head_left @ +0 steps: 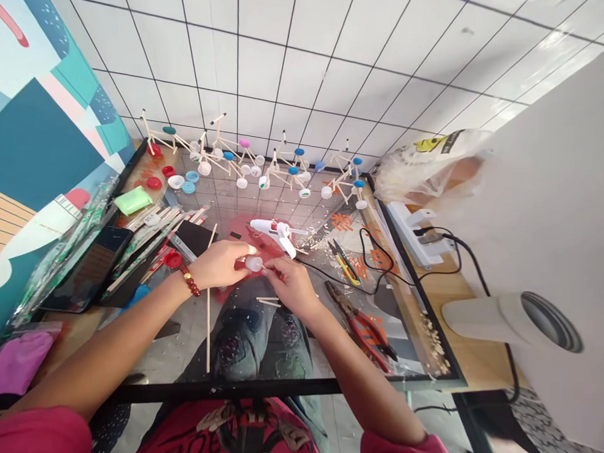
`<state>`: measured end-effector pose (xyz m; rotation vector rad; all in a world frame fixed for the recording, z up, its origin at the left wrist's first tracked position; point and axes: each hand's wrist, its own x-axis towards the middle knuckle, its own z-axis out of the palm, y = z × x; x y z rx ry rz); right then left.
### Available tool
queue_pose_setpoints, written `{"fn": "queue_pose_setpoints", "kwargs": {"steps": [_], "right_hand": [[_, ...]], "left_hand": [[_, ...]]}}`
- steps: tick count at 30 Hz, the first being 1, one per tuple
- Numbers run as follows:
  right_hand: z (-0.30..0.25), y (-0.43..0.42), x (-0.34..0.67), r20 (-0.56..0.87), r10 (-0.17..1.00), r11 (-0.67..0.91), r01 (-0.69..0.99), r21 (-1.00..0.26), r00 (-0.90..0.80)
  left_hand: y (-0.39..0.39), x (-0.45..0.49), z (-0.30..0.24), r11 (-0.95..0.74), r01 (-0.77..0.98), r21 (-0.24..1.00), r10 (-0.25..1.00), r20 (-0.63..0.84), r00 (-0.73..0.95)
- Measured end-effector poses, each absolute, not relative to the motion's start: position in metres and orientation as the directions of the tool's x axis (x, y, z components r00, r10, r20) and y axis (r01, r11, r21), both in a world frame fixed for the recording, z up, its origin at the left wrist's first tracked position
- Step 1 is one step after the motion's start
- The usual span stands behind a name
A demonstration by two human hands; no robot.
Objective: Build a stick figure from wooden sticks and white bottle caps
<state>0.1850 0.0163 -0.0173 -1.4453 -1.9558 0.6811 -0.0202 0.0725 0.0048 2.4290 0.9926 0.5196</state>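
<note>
Above the middle of the glass tabletop, a small whitish bottle cap (254,263) is pinched between my two hands. My left hand (220,264) grips its left side with thumb and fingers, a red bead bracelet on the wrist. My right hand (295,287) has its fingertips closed at the cap's right edge. Just beyond the hands lies a white glue gun (281,237), its nozzle pointing left. A long thin wooden stick (208,329) passes beneath my left hand. Short stick pieces (269,301) lie between my forearms.
Several small stick bicycles with cap wheels (279,169) stand along the back. Pliers (362,322) and a yellow cutter (348,265) lie right of my hands. Packs of sticks (151,240), a phone (87,267) and loose red caps (173,259) are left. A black cord (330,279) crosses toward a power strip (416,235).
</note>
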Motion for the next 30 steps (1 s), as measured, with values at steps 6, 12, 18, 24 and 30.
{"fn": "queue_pose_setpoints", "kwargs": {"steps": [6,12,18,24,30], "right_hand": [[-0.021,0.009,0.183,0.115,0.986,0.156,0.442,-0.883,-0.118],[-0.025,0.007,0.186,0.179,0.973,0.228,0.504,-0.833,-0.143],[-0.027,0.006,0.188,0.246,0.951,0.309,0.629,-0.713,-0.189],[-0.034,0.007,0.190,0.271,0.951,0.304,0.591,-0.747,-0.146],[-0.034,0.008,0.191,0.275,0.949,0.312,0.591,-0.744,-0.156]], "left_hand": [[0.052,-0.029,0.021,-0.545,0.583,0.602,0.797,0.158,0.582],[0.033,-0.029,0.009,-0.480,0.740,0.472,0.867,0.128,0.481],[0.026,-0.022,-0.003,-0.463,0.770,0.438,0.884,0.172,0.434],[0.027,-0.018,-0.007,-0.437,0.772,0.461,0.899,0.199,0.390],[0.028,-0.018,-0.008,-0.445,0.751,0.488,0.895,0.218,0.388]]}}
